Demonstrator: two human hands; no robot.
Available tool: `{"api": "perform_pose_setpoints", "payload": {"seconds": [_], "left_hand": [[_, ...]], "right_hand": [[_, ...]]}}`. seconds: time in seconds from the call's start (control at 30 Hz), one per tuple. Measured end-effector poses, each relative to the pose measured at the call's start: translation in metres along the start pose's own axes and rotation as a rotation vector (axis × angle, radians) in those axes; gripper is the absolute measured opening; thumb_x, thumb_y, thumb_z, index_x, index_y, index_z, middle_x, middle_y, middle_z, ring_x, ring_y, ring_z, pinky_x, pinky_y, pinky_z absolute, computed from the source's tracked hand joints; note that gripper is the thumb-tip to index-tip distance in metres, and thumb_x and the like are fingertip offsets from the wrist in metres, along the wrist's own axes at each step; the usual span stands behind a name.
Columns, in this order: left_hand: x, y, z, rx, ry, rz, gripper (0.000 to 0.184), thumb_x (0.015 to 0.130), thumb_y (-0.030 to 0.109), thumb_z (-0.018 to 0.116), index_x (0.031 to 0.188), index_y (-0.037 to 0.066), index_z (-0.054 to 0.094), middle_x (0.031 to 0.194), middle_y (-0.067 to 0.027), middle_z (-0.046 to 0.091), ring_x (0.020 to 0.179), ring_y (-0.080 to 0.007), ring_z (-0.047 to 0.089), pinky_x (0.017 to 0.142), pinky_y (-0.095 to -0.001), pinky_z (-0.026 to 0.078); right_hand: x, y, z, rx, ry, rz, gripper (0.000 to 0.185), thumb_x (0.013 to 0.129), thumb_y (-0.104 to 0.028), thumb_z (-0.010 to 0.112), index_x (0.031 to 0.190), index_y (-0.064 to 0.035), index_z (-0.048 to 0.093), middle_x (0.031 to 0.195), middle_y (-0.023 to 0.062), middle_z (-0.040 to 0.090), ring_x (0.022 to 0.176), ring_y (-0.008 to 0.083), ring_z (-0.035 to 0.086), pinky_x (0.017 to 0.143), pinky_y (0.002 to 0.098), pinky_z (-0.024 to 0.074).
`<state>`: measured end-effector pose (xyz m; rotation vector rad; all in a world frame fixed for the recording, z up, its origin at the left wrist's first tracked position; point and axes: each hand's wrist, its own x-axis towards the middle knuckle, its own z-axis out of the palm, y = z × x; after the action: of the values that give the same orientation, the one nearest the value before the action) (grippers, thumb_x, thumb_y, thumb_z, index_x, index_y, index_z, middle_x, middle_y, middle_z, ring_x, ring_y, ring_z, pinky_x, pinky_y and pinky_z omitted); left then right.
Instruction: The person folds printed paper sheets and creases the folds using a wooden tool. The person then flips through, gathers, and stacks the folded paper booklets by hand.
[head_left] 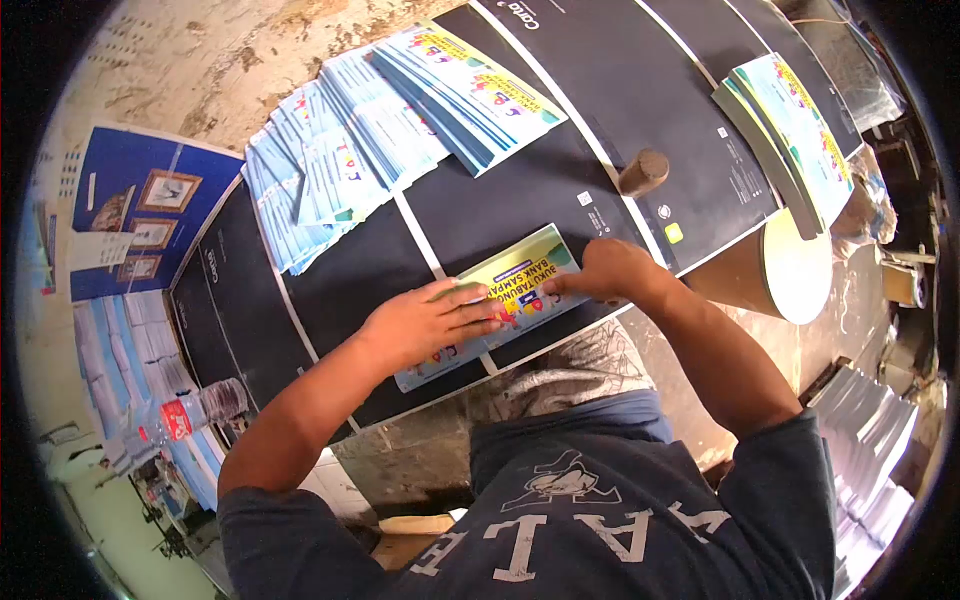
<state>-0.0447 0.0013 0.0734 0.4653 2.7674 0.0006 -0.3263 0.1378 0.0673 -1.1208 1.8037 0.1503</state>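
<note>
A yellow and light-blue printed booklet [525,275] lies on the black-covered table near its front edge. My left hand [425,322] rests flat across the left part of the booklet, fingers stretched out. At the booklet's right end, my right hand [608,272] grips the edge, with the thumb on the cover and the other fingers partly hidden. Just beyond my right hand stands a short wooden cylinder [643,173]. Farther back, a fanned pile of similar booklets [340,150] spreads over the table.
A thick stack of booklets [795,140] sits at the table's right edge. Below it is a large round brown tube [795,268]. A plastic bottle [190,415] lies at left near paper stacks [140,345]. More paper piles [865,430] stand at lower right.
</note>
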Motion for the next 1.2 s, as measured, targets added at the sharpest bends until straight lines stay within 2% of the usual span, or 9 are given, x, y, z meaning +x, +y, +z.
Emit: {"api": "perform_pose_setpoints", "payload": {"seconds": [0.4, 0.5, 0.57, 0.6, 0.73, 0.9, 1.0, 1.1, 1.2], "left_hand": [[0.008, -0.012, 0.01, -0.138, -0.063, -0.007, 0.074, 0.087, 0.019, 0.058, 0.155, 0.029, 0.031, 0.159, 0.0014, 0.034, 0.147, -0.0197, 0.033, 0.119, -0.0442, 0.031], [0.006, -0.009, 0.006, -0.124, -0.061, -0.039, 0.069, 0.089, 0.02, 0.058, 0.153, 0.028, 0.035, 0.158, 0.0027, 0.036, 0.147, -0.0187, 0.032, 0.12, -0.0439, 0.03], [0.008, -0.008, 0.004, -0.123, -0.111, -0.041, 0.064, 0.091, 0.02, 0.057, 0.151, 0.027, 0.037, 0.158, 0.0048, 0.036, 0.147, -0.0178, 0.031, 0.121, -0.0434, 0.029], [0.003, -0.005, 0.006, -0.534, -0.082, -0.232, 0.06, 0.089, 0.021, 0.058, 0.147, 0.024, 0.044, 0.156, 0.0031, 0.04, 0.146, -0.0186, 0.033, 0.121, -0.0438, 0.03], [-0.001, -0.016, 0.019, -0.575, 0.17, -0.183, 0.06, 0.078, 0.02, 0.07, 0.136, 0.014, 0.057, 0.149, -0.0013, 0.048, 0.144, -0.0221, 0.036, 0.122, -0.0441, 0.027], [0.005, -0.017, 0.027, -0.355, -0.031, -0.027, 0.076, 0.063, 0.027, 0.083, 0.135, 0.018, 0.058, 0.147, -0.0006, 0.049, 0.142, -0.0201, 0.038, 0.121, -0.0469, 0.026], [-0.003, -0.016, 0.016, -0.257, -0.275, -0.092, 0.084, 0.063, 0.031, 0.084, 0.139, 0.016, 0.053, 0.147, -0.0024, 0.049, 0.141, -0.0214, 0.04, 0.12, -0.0474, 0.026], [-0.045, 0.009, 0.01, -0.22, 0.034, -0.461, 0.083, 0.069, 0.03, 0.081, 0.142, 0.009, 0.047, 0.148, -0.0064, 0.049, 0.141, -0.0232, 0.041, 0.119, -0.0479, 0.026], [-0.021, 0.055, 0.018, -0.618, 0.335, -1.084, 0.061, 0.093, 0.02, 0.058, 0.146, -0.001, 0.039, 0.153, -0.0151, 0.042, 0.143, -0.0305, 0.039, 0.119, -0.0535, 0.023]], "right_hand": [[-0.002, -0.014, -0.001, -0.123, 0.002, 0.001, 0.08, 0.078, -0.071, 0.066, 0.107, 0.0034, 0.071, 0.104, 0.022, 0.071, 0.101, 0.0344, 0.07, 0.087, 0.0418, 0.055], [-0.013, -0.043, 0.03, 0.021, 0.612, -0.278, 0.064, 0.082, -0.041, 0.078, 0.124, 0.0002, 0.052, 0.108, 0.0194, 0.064, 0.099, 0.0346, 0.068, 0.084, 0.0421, 0.0554], [-0.005, -0.081, 0.071, 0.302, 0.644, -0.687, 0.072, 0.089, -0.043, 0.069, 0.136, 0.0049, 0.044, 0.131, 0.0271, 0.052, 0.122, 0.043, 0.054, 0.105, 0.0438, 0.0451], [0.008, -0.091, 0.09, 0.377, 0.66, -0.78, 0.079, 0.091, -0.044, 0.066, 0.144, 0.0065, 0.035, 0.142, 0.0296, 0.044, 0.13, 0.0436, 0.047, 0.111, 0.0438, 0.0399], [0.026, -0.09, 0.095, 0.498, 0.617, -0.795, 0.097, 0.083, -0.052, 0.073, 0.148, 0.007, 0.03, 0.152, 0.0299, 0.032, 0.136, 0.0453, 0.041, 0.111, 0.0445, 0.0397], [0.035, -0.088, 0.104, 0.291, 0.639, -0.841, 0.101, 0.081, -0.047, 0.077, 0.149, 0.0089, 0.026, 0.15, 0.0318, 0.035, 0.137, 0.0444, 0.041, 0.113, 0.0458, 0.038], [0.034, -0.098, 0.104, 0.149, 0.551, -0.756, 0.091, 0.09, -0.047, 0.065, 0.15, 0.0081, 0.024, 0.15, 0.0282, 0.038, 0.142, 0.0398, 0.036, 0.119, 0.0439, 0.0288], [0.038, -0.107, 0.112, -0.193, 0.522, -0.596, 0.077, 0.1, -0.044, 0.047, 0.153, 0.0047, 0.02, 0.154, 0.0221, 0.037, 0.146, 0.0332, 0.032, 0.123, 0.0438, 0.0191], [0.042, -0.113, 0.117, -0.332, 0.583, -0.606, 0.065, 0.099, -0.035, 0.045, 0.151, 0.0011, 0.032, 0.153, 0.0213, 0.039, 0.145, 0.0336, 0.032, 0.122, 0.0468, 0.0191]]}}
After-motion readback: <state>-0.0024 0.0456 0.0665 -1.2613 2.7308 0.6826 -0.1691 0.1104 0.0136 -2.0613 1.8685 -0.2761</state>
